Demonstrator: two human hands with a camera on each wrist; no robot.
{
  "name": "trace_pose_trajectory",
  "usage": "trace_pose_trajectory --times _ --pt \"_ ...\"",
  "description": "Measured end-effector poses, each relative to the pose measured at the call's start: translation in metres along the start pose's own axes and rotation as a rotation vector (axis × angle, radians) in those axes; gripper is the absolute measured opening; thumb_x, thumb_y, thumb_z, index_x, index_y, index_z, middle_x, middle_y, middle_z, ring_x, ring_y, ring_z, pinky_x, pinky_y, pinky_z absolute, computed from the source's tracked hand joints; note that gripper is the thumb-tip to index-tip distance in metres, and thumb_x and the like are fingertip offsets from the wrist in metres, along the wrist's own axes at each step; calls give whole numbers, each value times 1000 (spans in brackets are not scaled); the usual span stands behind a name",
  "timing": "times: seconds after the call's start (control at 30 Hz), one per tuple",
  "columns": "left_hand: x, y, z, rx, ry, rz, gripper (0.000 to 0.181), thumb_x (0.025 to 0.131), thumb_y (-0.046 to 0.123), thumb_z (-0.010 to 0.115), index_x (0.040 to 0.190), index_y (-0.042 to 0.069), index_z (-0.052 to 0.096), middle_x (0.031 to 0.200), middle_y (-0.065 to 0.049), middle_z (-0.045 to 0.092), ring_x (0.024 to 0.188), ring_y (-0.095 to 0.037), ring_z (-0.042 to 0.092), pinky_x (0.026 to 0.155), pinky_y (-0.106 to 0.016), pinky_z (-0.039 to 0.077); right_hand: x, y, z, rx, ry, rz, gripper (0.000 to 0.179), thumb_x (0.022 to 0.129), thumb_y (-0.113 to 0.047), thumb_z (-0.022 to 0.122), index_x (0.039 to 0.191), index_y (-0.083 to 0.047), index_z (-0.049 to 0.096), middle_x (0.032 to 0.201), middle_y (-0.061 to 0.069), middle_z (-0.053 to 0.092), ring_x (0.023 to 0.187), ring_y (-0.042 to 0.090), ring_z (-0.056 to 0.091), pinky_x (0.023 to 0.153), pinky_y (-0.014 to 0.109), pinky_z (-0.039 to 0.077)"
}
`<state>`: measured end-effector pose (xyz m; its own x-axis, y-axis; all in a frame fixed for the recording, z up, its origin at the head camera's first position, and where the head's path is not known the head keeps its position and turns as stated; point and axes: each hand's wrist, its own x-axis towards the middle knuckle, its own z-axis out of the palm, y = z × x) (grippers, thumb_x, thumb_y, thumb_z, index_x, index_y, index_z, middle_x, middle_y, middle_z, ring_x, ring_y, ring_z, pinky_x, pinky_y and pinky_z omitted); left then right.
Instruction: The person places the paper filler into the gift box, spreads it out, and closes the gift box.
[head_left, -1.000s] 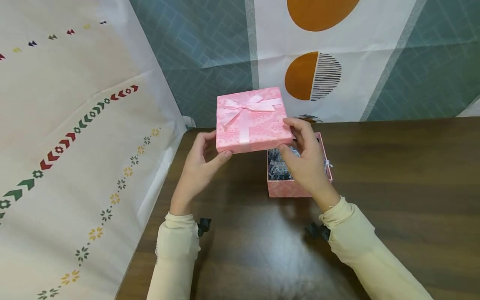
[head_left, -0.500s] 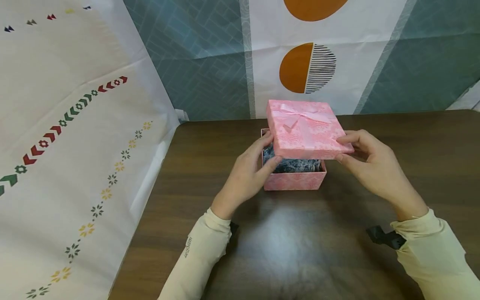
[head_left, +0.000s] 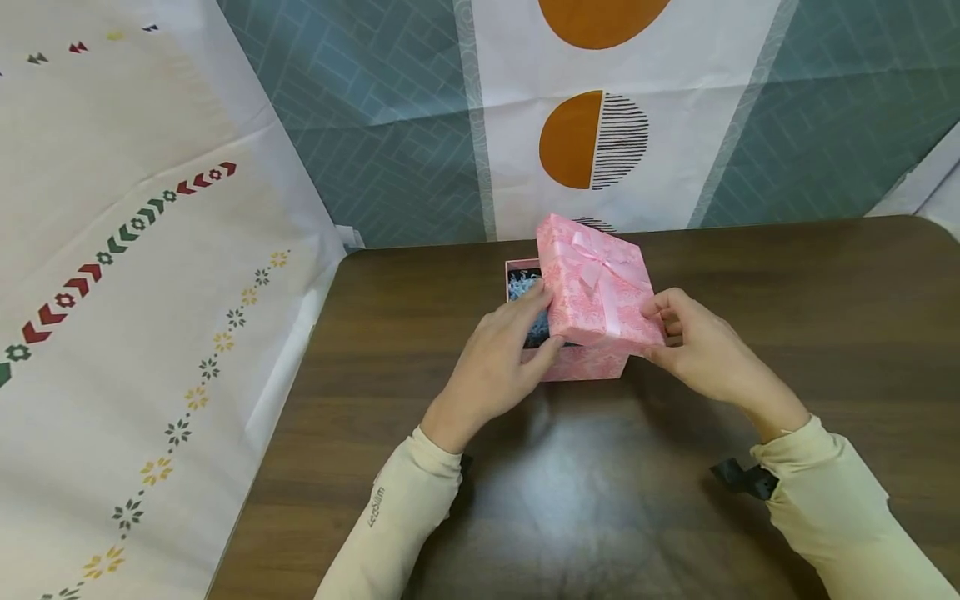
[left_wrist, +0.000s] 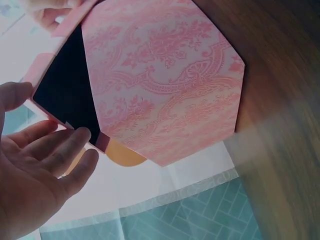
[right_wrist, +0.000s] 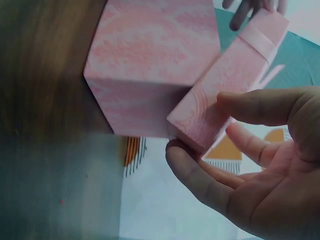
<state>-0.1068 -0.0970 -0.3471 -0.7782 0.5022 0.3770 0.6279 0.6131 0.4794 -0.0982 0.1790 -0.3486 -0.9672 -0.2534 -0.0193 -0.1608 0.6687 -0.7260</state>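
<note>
A pink patterned box lid with a ribbon bow is held tilted and turned over the matching open pink box. My left hand holds the lid's left edge, thumb at the front corner and fingers along the side. With thumb and fingers, my right hand pinches the front right corner; the right wrist view shows this grip on the lid. Bluish shredded filler shows in the box at its uncovered left side. From the left wrist, the lid's dark inside is visible above the box.
The box stands on a brown wooden table near its back edge. Behind it hangs a teal and white patterned cloth. A white cloth with printed motifs borders the table at left.
The lid has come from the box's upper left to over the box, then turned and tilted with its front right side lower. Both hands moved right with it, then slightly back left.
</note>
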Motion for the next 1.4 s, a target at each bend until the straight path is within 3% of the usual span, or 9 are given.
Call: trace_pose_trajectory --times 0.1,0.27,0.43,0.7,0.93,1.1,1.4 --pt "-3 -3 -3 6 10 7 57 102 29 63 149 3 47 156 -10 41 138 -27 46 109 -49 37 2 -4 7 14 18 -24 53 93 -6 71 137 -1 43 132 28 51 118 49 55 87 62 51" --pt "-8 -9 -10 4 36 -7 58 100 25 66 149 2 47 154 -10 45 132 -27 51 107 -46 41 2 -10 14 21 65 -47 55 93 -5 71 141 -2 45 136 28 49 119 49 56 91 62 49" --pt "-13 -15 -13 -12 12 -79 61 100 23 66 152 2 42 155 -8 44 134 -24 50 106 -40 42 3 -14 20 -5 141 -83 49 93 -6 71 137 -3 52 134 25 50 115 44 55 89 60 47" --pt "-27 -30 -7 -62 -72 -195 57 103 23 61 151 2 39 159 -10 38 133 -25 52 104 -44 44 4 -17 33 -26 275 -174 37 90 -3 72 126 -4 62 130 22 53 96 32 51 78 48 42" --pt "-33 -37 0 -94 -112 -251 56 103 24 61 150 3 37 159 -13 36 128 -31 56 100 -47 48 7 -15 43 -47 275 -208 36 89 2 70 123 -5 63 128 23 51 107 39 54 84 59 45" --pt "-32 -39 4 -68 -132 -283 56 103 29 61 147 3 38 151 -14 48 129 -28 55 102 -47 46 7 -14 44 -57 288 -218 36 88 3 70 122 -4 64 127 24 52 110 41 53 86 61 44" --pt "-31 -40 6 -55 -181 -346 56 103 31 61 147 5 39 149 -14 49 132 -27 52 105 -48 44 8 -13 46 -58 248 -159 36 89 1 69 124 -5 64 130 24 50 113 44 52 90 65 42"
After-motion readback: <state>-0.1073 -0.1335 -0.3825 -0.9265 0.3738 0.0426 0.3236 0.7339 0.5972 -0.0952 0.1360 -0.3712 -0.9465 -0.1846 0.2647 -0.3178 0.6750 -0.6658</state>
